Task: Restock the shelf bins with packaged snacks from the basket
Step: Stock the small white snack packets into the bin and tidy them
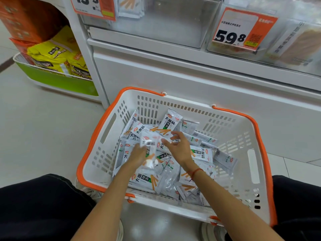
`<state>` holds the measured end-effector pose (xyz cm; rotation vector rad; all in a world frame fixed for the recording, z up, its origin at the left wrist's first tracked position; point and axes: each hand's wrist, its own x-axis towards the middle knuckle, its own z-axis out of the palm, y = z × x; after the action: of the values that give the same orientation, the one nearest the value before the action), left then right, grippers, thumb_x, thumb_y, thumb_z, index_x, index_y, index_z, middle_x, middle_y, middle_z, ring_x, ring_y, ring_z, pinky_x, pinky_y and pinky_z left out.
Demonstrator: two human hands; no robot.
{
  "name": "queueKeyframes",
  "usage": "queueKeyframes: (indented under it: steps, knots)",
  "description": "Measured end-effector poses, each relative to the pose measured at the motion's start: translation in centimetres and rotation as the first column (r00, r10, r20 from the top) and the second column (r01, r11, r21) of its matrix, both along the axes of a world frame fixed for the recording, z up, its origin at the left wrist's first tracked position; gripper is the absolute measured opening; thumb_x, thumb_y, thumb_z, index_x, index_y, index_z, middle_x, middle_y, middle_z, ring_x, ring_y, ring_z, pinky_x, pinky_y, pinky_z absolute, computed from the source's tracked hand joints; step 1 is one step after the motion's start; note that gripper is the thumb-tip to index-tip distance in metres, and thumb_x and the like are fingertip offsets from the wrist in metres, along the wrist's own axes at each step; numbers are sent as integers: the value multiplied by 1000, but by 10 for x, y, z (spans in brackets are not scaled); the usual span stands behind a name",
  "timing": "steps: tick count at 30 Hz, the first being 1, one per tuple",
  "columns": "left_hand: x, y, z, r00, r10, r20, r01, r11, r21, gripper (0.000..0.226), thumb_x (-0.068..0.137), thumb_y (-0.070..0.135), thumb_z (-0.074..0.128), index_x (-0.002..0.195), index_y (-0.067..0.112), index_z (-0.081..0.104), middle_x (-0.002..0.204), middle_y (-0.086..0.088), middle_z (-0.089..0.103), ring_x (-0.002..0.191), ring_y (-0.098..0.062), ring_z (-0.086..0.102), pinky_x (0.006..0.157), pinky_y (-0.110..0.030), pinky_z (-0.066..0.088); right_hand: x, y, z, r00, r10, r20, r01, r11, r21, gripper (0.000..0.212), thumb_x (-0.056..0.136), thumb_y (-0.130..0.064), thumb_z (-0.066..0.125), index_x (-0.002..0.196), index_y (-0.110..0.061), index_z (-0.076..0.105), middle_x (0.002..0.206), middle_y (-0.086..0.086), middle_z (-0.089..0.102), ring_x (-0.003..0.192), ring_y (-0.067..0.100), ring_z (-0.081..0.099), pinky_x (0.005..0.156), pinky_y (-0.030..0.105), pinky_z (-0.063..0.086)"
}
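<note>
A white basket with an orange rim (239,141) stands on the floor in front of me, full of several white snack packets (171,123). My left hand (139,154) is inside it and grips a blurred snack packet (149,145) lifted above the pile. My right hand (179,146) hovers beside that packet with its fingers spread and relaxed, holding nothing. Above the basket, a clear shelf bin (156,20) holds a few of the same packets (130,6) at its back left.
A second clear bin (286,42) on the right holds other packaged goods behind a 59.8 price tag (241,30). A low green-fronted display (57,79) with yellow bags (50,56) stands at left. My dark-trousered knees (34,206) flank the basket.
</note>
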<state>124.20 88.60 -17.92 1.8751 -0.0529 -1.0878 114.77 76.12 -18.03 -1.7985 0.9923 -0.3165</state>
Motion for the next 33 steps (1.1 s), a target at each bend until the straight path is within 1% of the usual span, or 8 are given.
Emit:
queueKeyframes:
  steps: [3, 6, 10, 13, 18, 20, 25, 33]
  knots:
    - [18, 9, -10, 959, 271, 81, -271, 962, -2, 34, 100, 13, 30, 132, 6, 39, 122, -10, 56, 97, -27, 61, 83, -43, 54, -4, 10, -17, 932, 238, -273, -209, 969, 131, 31, 90, -21, 63, 115, -5, 55, 92, -2, 61, 77, 12, 56, 71, 25, 48]
    - [21, 12, -7, 893, 441, 89, -441, 897, -20, 34, 98, 10, 29, 129, 2, 44, 122, -18, 57, 100, -32, 58, 77, -38, 51, -13, 29, -36, 556, 689, -465, -659, 706, 259, 36, 91, -23, 59, 121, -2, 57, 103, 11, 62, 87, 16, 50, 90, 34, 48]
    - [15, 8, 0, 896, 444, -7, -444, 895, -48, 37, 96, 9, 29, 124, 3, 52, 112, -18, 63, 89, -29, 60, 59, -29, 46, -11, 41, -37, 494, 708, -504, -767, 629, 131, 28, 87, -26, 65, 111, -12, 64, 92, 4, 59, 83, 16, 52, 72, 26, 40]
    - [15, 8, 3, 902, 419, -107, -424, 905, -29, 31, 96, 9, 28, 85, 9, 57, 82, -11, 59, 65, -19, 49, 57, -28, 37, -14, 20, -34, 423, 733, -533, -791, 585, 177, 17, 90, -24, 60, 79, -11, 60, 76, -1, 47, 76, 18, 47, 72, 28, 38]
    - [10, 5, 15, 892, 389, -231, -412, 909, -60, 38, 100, 11, 28, 71, 14, 53, 73, -8, 57, 65, -23, 51, 65, -32, 43, -43, -36, 3, 830, 505, -239, -411, 841, 351, 23, 97, -21, 52, 78, -10, 56, 75, 2, 51, 69, 15, 47, 71, 24, 40]
    - [8, -2, 17, 914, 342, -220, -364, 929, -66, 35, 100, 11, 30, 72, 15, 51, 78, -8, 55, 76, -23, 49, 74, -34, 39, -47, -51, 21, 945, 324, -46, -250, 806, 537, 19, 96, -24, 53, 96, -9, 65, 87, 3, 63, 76, 13, 55, 74, 24, 44]
    - [-14, -15, 22, 906, 265, -330, -322, 938, -131, 29, 99, 21, 40, 120, 7, 54, 114, -13, 60, 105, -28, 57, 89, -39, 46, -23, -34, 33, 953, 276, -124, -190, 865, 464, 21, 93, -23, 60, 83, -5, 64, 81, 11, 58, 78, 21, 52, 71, 28, 44]
    - [-28, -34, 30, 899, 230, -373, -309, 936, -169, 23, 94, 19, 40, 93, 8, 60, 64, -8, 64, 57, -21, 58, 48, -24, 46, -21, 7, 18, 989, -140, -50, 143, 986, 85, 17, 74, -27, 80, 83, -19, 68, 70, 1, 66, 67, 19, 65, 66, 31, 54]
